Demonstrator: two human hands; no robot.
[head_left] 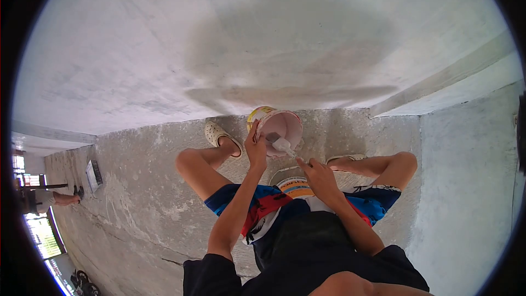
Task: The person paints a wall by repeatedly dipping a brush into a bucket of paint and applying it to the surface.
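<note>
My left hand (256, 149) grips the rim of a small bucket (287, 123), fingers over its left edge. The bucket is tilted with its mouth toward me, and its inside is coated pinkish white. My right hand (319, 180) is closed on the thin end of a flat whitish tool (282, 144). Its broad head reaches into the bucket's mouth, with a grey part at the tip; I cannot tell whether it is a putty knife or a brush. Just below, between my legs, stands a larger paint bucket (296, 187) with an orange and white label, partly hidden by my shorts.
A pale, patchy wall (274, 38) rises close in front, and another wall (471, 186) stands at the right. My feet in cream clogs (223, 138) rest on the rough concrete floor (148, 186). Far left are a rectangular tray-like object (93, 176), another person's leg (66, 199) and a motorbike (83, 283).
</note>
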